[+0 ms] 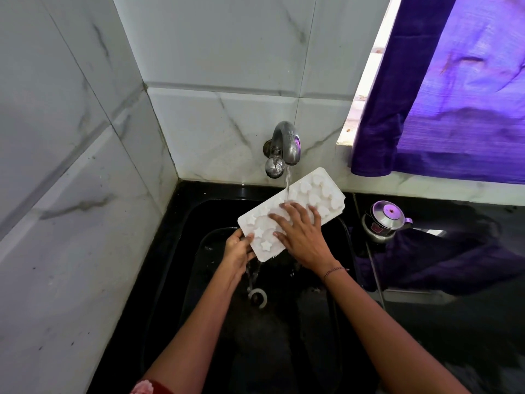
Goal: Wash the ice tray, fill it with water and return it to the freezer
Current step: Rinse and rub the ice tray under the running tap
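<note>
A white ice tray [318, 191] with star and heart shaped cells is tilted over the black sink [199, 280], its far end under the running steel tap [287, 145]. My left hand [238, 250] grips the tray's near left corner. Flat on the middle of the tray lies my right hand [301, 233], fingers spread, holding nothing. Water falls from the tap onto the tray and runs off its lower edge toward the drain [258, 297].
Marble-look tiled walls close the corner to the left and behind. A small steel pot with a lid [383, 220] stands on the black counter to the right of the sink. A purple curtain [454, 95] hangs over the window at upper right.
</note>
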The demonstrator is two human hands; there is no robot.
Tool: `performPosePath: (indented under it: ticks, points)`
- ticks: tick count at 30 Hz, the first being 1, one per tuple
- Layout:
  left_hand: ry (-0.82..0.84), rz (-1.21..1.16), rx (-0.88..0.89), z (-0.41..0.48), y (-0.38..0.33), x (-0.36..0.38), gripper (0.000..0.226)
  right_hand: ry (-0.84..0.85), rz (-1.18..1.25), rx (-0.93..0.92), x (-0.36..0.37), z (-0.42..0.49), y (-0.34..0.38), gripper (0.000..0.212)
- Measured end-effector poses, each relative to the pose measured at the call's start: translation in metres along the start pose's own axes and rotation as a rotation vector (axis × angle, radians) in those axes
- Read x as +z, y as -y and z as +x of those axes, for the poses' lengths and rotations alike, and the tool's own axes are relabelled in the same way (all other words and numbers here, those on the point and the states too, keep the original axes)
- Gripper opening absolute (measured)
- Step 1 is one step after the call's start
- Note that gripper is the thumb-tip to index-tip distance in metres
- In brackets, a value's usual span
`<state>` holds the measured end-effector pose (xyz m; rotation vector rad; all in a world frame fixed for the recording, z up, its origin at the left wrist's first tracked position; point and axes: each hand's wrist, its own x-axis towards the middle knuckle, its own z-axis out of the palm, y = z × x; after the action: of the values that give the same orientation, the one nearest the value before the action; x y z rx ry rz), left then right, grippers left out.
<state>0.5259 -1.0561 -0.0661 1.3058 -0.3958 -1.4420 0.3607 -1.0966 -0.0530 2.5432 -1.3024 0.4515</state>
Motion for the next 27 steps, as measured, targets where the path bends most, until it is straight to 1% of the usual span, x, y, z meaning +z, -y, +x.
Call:
performPosePath:
  ticks: [3,6,10,13,18,22,25,27]
  points:
    - [-0.055,0.004,-0.02,0.0,0.003,-0.012,0.033,-0.053,0.001,0.112,-0.002,0.001,-0.012,0.043]
    - [-0.093,0.004,-0.041,-0.002,0.01,-0.025,0.034,-0.039,-0.017,0.182,-0.005,0.006,-0.025,0.038]
    - [-0.101,-0.009,-0.07,-0.007,0.016,-0.034,0.034,0.02,-0.007,0.143,0.002,0.01,-0.021,0.041]
    - [-0.11,-0.022,-0.065,-0.011,0.018,-0.04,0.034,0.026,0.016,0.132,0.005,0.011,-0.011,0.041]
    - [-0.131,0.025,-0.056,-0.017,0.024,-0.051,0.032,-0.028,-0.023,0.062,0.012,0.007,-0.001,0.022]
    - [-0.142,0.029,-0.054,-0.017,0.028,-0.057,0.035,-0.015,-0.02,0.022,0.011,0.004,0.0,0.03]
    - [-0.138,0.011,-0.058,-0.017,0.03,-0.058,0.034,0.015,0.009,0.019,0.008,0.002,-0.004,0.024]
    - [-0.132,0.005,-0.06,-0.018,0.03,-0.057,0.033,0.046,0.041,0.037,0.006,0.0,-0.007,0.026]
